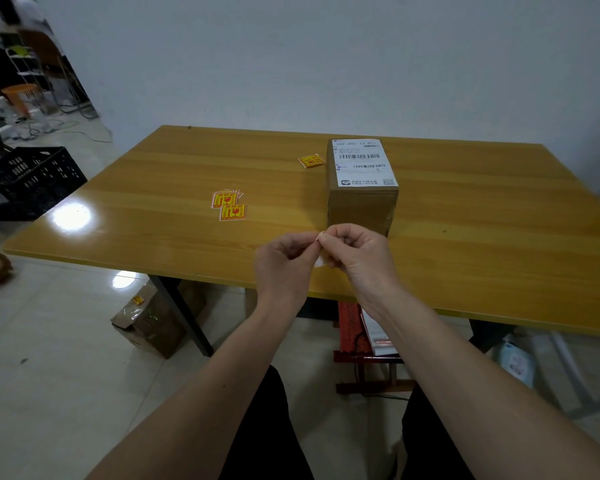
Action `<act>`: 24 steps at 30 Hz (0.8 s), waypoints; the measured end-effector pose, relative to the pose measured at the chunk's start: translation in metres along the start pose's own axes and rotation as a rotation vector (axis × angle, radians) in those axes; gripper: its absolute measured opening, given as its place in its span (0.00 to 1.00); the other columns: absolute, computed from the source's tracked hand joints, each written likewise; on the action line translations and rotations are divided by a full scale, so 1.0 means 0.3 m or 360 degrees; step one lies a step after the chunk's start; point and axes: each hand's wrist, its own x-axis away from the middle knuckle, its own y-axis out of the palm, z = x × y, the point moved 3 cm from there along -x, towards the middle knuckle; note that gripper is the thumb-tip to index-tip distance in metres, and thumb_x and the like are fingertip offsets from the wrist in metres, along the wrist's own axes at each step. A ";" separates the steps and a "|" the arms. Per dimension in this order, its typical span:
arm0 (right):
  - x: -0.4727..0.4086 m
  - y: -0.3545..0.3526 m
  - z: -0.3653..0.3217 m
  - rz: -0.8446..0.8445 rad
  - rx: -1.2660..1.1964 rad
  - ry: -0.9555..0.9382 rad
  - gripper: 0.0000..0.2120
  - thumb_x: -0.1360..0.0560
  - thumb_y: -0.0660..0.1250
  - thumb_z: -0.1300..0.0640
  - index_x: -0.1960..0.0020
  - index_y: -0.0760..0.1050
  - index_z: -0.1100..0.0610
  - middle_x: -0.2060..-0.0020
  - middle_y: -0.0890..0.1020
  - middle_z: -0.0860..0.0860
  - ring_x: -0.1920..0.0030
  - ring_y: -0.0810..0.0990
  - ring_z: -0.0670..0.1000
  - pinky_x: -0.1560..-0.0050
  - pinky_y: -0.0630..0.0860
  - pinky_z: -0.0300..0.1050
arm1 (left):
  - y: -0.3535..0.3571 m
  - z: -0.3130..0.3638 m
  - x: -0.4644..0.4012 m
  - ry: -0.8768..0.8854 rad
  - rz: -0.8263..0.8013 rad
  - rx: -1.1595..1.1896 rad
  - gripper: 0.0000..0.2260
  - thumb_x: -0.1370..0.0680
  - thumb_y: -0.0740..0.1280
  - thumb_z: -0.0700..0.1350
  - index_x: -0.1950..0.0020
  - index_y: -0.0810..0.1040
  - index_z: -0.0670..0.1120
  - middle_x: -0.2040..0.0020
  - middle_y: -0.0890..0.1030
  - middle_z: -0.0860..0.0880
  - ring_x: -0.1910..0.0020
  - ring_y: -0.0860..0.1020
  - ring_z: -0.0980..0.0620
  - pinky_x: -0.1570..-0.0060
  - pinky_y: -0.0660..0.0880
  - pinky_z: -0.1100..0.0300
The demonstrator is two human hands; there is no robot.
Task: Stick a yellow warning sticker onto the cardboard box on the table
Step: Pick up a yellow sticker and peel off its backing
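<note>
Head view: left hand and right hand meet above the near edge of the wooden surface, fingers pressed together on a small pale piece, possibly a sticker or its backing; too hidden to tell. Cardboard box stands upright just beyond the hands, white shipping label on top. Loose pile of yellow warning stickers lies left of the box, well apart. One more sticker lies just beside the box's far left corner.
</note>
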 end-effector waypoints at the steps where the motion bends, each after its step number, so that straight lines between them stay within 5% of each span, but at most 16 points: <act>1: 0.000 -0.001 0.001 0.0002 -0.0007 0.0003 0.07 0.28 0.69 0.65 0.63 0.79 0.57 0.70 0.78 0.52 0.69 0.74 0.47 0.66 0.73 0.37 | 0.001 -0.002 -0.001 -0.0009 0.0003 0.0016 0.10 0.28 0.71 0.37 0.62 0.82 0.53 0.68 0.81 0.60 0.67 0.80 0.67 0.66 0.74 0.75; 9: -0.006 -0.009 0.001 0.0030 -0.0039 -0.0021 0.08 0.28 0.69 0.66 0.65 0.78 0.59 0.74 0.78 0.53 0.71 0.75 0.49 0.65 0.75 0.38 | 0.010 -0.005 0.001 -0.0038 -0.0056 0.0064 0.06 0.27 0.71 0.38 0.59 0.84 0.48 0.65 0.84 0.55 0.65 0.82 0.63 0.63 0.76 0.72; 13: -0.007 -0.014 0.000 0.0023 0.0035 -0.0055 0.07 0.28 0.68 0.66 0.64 0.77 0.61 0.68 0.77 0.61 0.66 0.75 0.55 0.64 0.75 0.39 | 0.012 -0.009 -0.004 -0.0135 -0.0082 0.0165 0.06 0.27 0.68 0.38 0.62 0.84 0.44 0.66 0.81 0.46 0.63 0.79 0.51 0.55 0.78 0.58; 18: -0.005 -0.019 0.002 0.0018 0.0080 -0.0041 0.07 0.28 0.69 0.67 0.65 0.77 0.60 0.68 0.76 0.57 0.67 0.73 0.49 0.64 0.75 0.38 | 0.013 -0.025 -0.019 -0.0341 -0.0080 0.0250 0.04 0.26 0.69 0.38 0.56 0.83 0.39 0.63 0.81 0.43 0.60 0.78 0.49 0.52 0.79 0.57; 24: -0.004 -0.022 0.006 0.0093 0.0069 0.0007 0.03 0.31 0.68 0.69 0.62 0.76 0.64 0.69 0.74 0.57 0.66 0.72 0.53 0.61 0.75 0.42 | 0.007 -0.048 -0.029 -0.0567 -0.0073 0.0405 0.03 0.26 0.69 0.40 0.55 0.81 0.41 0.65 0.77 0.50 0.58 0.75 0.52 0.50 0.76 0.58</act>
